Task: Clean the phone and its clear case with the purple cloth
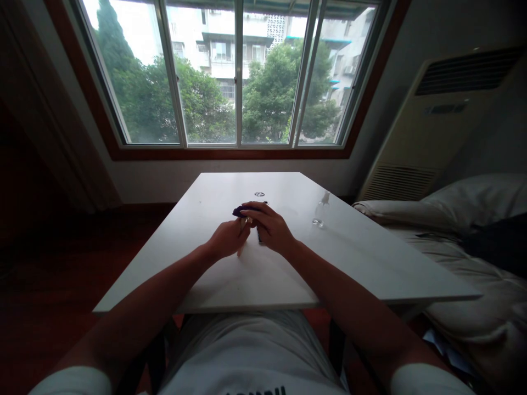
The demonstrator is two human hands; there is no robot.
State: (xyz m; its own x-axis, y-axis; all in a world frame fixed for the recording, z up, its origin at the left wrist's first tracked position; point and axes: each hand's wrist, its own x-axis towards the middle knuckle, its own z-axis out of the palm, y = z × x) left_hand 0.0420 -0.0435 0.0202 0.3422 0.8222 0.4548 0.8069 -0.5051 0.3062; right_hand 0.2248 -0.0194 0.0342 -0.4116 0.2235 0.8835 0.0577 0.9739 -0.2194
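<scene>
Both hands met over the middle of the bench (pixel 197 274), closed in close to each other. Under the fingers of the right hand (pixel 274 226) was a dark purple cloth (pixel 237 211), gripped so that its end stuck out to the left. The left hand (pixel 226 240), just below, was closed around a slim, pale thing (pixel 240 252) — its tan end poked out beneath the fingers, though the rest was too hidden for me to tell what it was. A dark, flat object (pixel 260 236) showed partly beneath the right hand.

Farther out, towards the window (pixel 239 82), a small round black-and-white piece (pixel 259 194) lay well in from the far edge. To the right stood a clear bottle (pixel 322 209), apart from the right hand and nearer the slanting right edge. White top stretched wide on either side — the broadest run lay between the left hand and the left edge, where an elbow had room to swing. Only the forearms crossed the near edge, with the person's shirt (pixel 255 356) close up against it.
</scene>
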